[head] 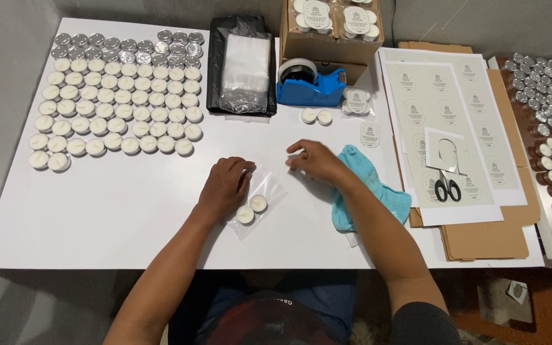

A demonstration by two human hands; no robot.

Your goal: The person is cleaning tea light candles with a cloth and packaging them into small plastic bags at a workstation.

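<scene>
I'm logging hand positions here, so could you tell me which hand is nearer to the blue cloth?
The right. The right hand sits at the blue cloth, its wrist over the cloth's left edge. The left hand lies further left, on the clear bag with two tealights.
</scene>
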